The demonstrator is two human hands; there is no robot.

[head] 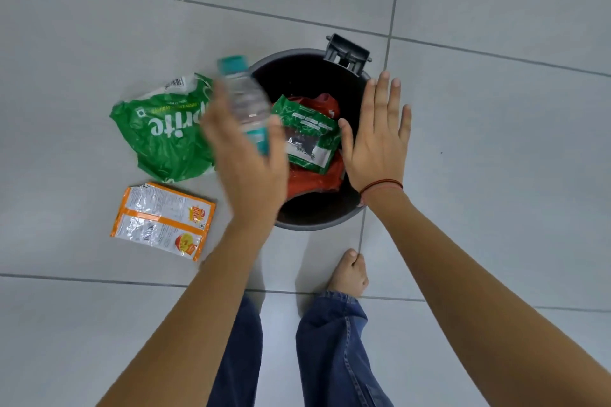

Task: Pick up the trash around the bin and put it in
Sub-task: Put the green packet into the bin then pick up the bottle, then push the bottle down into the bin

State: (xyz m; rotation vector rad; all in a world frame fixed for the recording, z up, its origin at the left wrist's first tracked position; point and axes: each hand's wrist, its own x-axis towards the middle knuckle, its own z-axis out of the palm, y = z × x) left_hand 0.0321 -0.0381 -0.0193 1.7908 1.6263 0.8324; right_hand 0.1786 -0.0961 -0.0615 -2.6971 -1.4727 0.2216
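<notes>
A round grey bin [317,225] stands on the tiled floor and holds a red wrapper [314,183] and a green packet [309,139]. My left hand [246,165] grips a clear plastic bottle [246,99] with a teal cap, blurred, at the bin's left rim. My right hand [377,135] hovers flat with spread fingers over the bin's right side and holds nothing. A crumpled green Sprite wrapper [162,132] lies on the floor left of the bin. An orange and silver snack packet [162,220] lies below it.
A dark hinge bracket [347,53] sticks out at the bin's far rim. My bare foot [348,274] and jeans-clad legs [334,350] stand just in front of the bin. Grey floor tiles [496,142] with dark grout lines surround everything.
</notes>
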